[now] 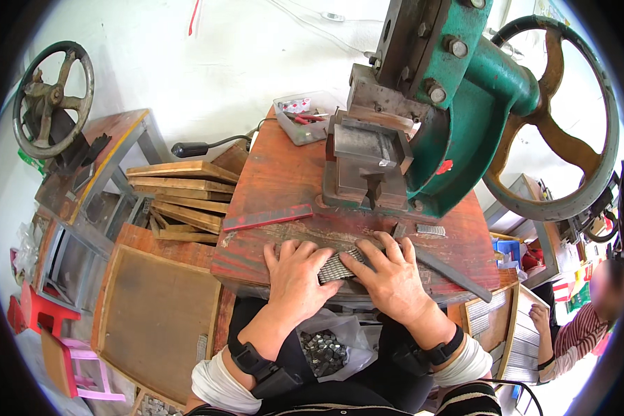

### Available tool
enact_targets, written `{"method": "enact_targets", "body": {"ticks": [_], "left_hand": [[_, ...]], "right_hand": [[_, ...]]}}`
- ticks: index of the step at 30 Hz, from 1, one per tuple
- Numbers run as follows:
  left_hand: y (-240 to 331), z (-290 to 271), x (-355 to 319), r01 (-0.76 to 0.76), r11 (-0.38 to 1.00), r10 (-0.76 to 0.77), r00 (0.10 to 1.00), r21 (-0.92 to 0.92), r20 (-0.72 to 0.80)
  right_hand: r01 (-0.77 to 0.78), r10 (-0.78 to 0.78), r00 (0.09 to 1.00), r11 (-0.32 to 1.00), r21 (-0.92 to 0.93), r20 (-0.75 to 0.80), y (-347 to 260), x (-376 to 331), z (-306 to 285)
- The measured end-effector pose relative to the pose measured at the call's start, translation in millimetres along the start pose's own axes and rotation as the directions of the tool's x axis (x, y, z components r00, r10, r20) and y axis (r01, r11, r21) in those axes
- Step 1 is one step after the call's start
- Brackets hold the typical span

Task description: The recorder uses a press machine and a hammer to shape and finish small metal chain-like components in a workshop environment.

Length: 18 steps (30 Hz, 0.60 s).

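At the front edge of the reddish wooden table (270, 187), a block of small ridged grey metal pieces (335, 267) lies between my hands. My left hand (297, 274) grips its left end, thumb along the near side. At the other end, my right hand (394, 279) presses with thumb and bent fingers. A short ridged metal strip (431, 229) rests beyond my right hand. Beside that hand, a long dark metal bar (454, 272) reaches past the table edge. Below, between my legs, a clear plastic bag (353, 353) holds many small metal pieces (324, 352).
A green press (457, 166) with a large handwheel (558, 139) stands at the back right. Behind lies a clear plastic bin (305, 135) of tools. A red-edged flat bar (267, 218), wooden trays (180, 182) and a shallow tray (161, 298) are leftward. Another person (582, 326) sits at right.
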<state>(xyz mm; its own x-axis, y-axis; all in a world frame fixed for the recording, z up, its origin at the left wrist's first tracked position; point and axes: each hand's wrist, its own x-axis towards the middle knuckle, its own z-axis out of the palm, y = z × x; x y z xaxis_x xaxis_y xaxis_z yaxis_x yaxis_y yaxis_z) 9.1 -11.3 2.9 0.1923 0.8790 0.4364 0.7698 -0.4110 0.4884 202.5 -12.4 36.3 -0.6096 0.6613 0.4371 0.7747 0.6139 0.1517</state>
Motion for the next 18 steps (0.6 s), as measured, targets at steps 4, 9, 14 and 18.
{"method": "enact_targets", "body": {"ticks": [4, 9, 14, 18], "left_hand": [[-5.5, -0.4, -1.8, -0.009, 1.0, 0.009, 1.0, 0.003, 0.021], [-2.7, 0.5, -1.2, -0.024, 1.0, 0.024, 1.0, -0.013, -0.006], [0.0, 0.3, -0.6, -0.018, 1.0, 0.019, 1.0, 0.01, -0.023], [4.0, 0.4, 0.8, -0.01, 1.0, 0.01, 0.998, 0.004, -0.066]], "right_hand": [[-0.233, 0.238, 0.968, 0.97, 0.066, -0.076, 26.8, -14.0, -6.3], [-0.415, 0.412, 0.91, 0.9, 0.136, 0.047, 65.6, -54.6, 0.7], [-0.416, 0.409, 0.909, 0.885, 0.21, 0.078, 71.7, -50.8, 2.7], [-0.403, 0.393, 0.915, 0.891, 0.21, 0.088, 62.3, -41.1, -7.4]]}}
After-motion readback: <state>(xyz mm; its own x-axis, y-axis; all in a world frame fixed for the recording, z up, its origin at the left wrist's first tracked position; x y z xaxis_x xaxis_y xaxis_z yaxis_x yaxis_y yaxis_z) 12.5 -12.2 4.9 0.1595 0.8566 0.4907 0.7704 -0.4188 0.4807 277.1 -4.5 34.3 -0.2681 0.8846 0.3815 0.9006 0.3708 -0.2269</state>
